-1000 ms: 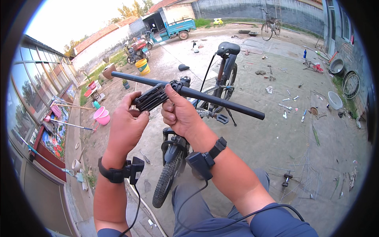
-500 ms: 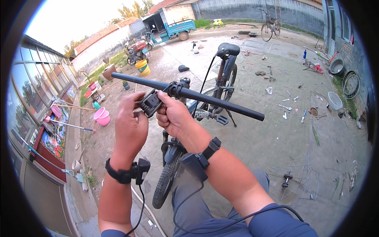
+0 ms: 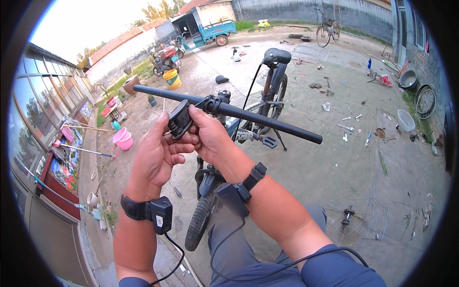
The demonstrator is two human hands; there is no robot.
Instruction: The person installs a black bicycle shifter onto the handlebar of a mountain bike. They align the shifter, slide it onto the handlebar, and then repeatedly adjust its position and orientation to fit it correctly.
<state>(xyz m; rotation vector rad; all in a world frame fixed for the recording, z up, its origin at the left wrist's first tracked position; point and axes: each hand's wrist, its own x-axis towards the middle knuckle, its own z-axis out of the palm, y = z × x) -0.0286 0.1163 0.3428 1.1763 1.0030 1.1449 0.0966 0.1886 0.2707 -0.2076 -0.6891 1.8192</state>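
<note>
Both my hands hold a small black device with a flat, rounded face and ridged or coiled black strands along its lower edge. I cannot make out its exact kind. My left hand grips it from the left, with the palm partly turned up and the lower fingers curled. My right hand pinches it from the right with the thumb on top. Just behind it is a straight black handlebar without grips, clamped across a bicycle. The bicycle's front wheel stands near my legs, and its black saddle is farther off.
Wrenches and small parts lie scattered on the ground at right, near a white bowl. A wheel hub lies among loose spokes. Left are a pink bucket and a yellow bucket. A blue cargo tricycle stands far back.
The black device has been turned in my hands, so its face now tilts differently. My left hand has rolled palm-up and its fingers have shifted underneath. The handlebar has barely moved.
</note>
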